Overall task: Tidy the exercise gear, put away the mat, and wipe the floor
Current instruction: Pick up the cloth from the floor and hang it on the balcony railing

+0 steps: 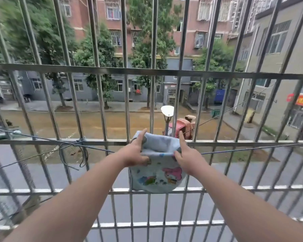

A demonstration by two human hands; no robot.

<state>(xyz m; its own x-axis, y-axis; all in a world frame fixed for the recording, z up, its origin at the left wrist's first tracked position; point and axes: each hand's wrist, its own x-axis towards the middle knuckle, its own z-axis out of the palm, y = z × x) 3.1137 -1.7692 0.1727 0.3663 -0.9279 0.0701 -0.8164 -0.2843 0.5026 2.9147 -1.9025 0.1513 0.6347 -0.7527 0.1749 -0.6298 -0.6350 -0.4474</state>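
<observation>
Both hands are out at the window bars, working a small blue cloth over a line. Biggest thing in view is the metal grille (154,73), filling the whole window, with a street and brick blocks beyond it. A thin wire line (234,150) runs across in front of the lower rail, from 9 o'clock to 3 o'clock, with a knotted cord (80,151) off at 9 o'clock from the hands.

The cloth (157,173), printed with cartoon figures, is draped over that line at centre, its lower half hanging down toward 6 o'clock and its upper fold bunched toward 12 o'clock. Its long edge lies along the line, side to side.

The left hand (134,154) pinches the cloth's left edge, forefinger stretched up. The right hand (186,158) pinches the right edge likewise. Each hand sits at its own end, about equally near, so I'd judge the coming move to be pulling outward along the line to spread the cloth flat.
</observation>
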